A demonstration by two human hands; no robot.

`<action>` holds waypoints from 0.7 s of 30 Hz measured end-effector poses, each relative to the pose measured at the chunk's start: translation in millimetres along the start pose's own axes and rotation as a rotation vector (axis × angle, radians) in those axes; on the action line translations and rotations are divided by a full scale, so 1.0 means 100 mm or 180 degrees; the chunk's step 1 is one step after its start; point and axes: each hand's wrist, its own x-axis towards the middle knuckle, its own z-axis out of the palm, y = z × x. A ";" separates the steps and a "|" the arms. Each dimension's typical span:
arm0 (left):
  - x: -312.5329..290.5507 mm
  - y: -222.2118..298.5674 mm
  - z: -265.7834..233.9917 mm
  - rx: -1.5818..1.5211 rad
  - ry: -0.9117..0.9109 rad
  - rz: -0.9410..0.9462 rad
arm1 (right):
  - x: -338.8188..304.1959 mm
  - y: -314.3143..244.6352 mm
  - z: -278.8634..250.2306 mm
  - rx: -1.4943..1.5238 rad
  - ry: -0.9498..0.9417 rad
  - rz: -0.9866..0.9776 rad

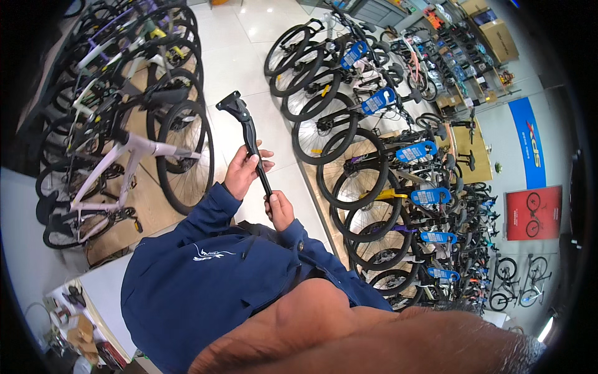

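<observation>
A black bicycle kickstand (247, 129) is held up at a slant in front of my chest, its bracket end at the top left and its thin leg pointing down toward me. My left hand (240, 172) is closed around the middle of the leg, with some fingertips showing past its right side. Lower down, my right hand (281, 212) grips the foot end between thumb and fingers. Both arms are in dark blue sleeves.
On the left, several bicycles stand close together, a pale pink one (138, 147) nearest. To the right runs a long row of bicycles with blue tags (416, 151). A pale tiled aisle (265, 68) lies between them. At lower left is a white counter (106, 293) with clutter.
</observation>
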 end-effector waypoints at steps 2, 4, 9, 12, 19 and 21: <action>0.35 0.03 0.02 -0.0086 -0.0009 -0.0281 | 0.24 -0.10 -0.17 -0.0350 0.0160 -0.0324; 0.84 0.07 -0.02 -0.0197 -0.0002 -0.0346 | 0.54 -0.19 -0.37 -0.0566 0.0303 -0.0443; 1.88 -0.24 -0.12 0.0195 0.0161 -0.0572 | 1.54 -0.19 -0.85 -0.0159 0.0149 -0.0127; 2.71 -0.36 -0.18 0.0200 0.0452 -0.0432 | 2.37 -0.30 -1.24 0.0061 -0.0128 -0.0052; 4.19 -0.38 -0.01 0.0214 0.1010 0.0012 | 4.08 -0.82 -1.95 -0.0120 -0.0504 0.0151; 4.50 -0.29 -0.02 0.0221 0.1025 0.0170 | 4.52 -0.95 -2.00 -0.0226 -0.0633 0.0091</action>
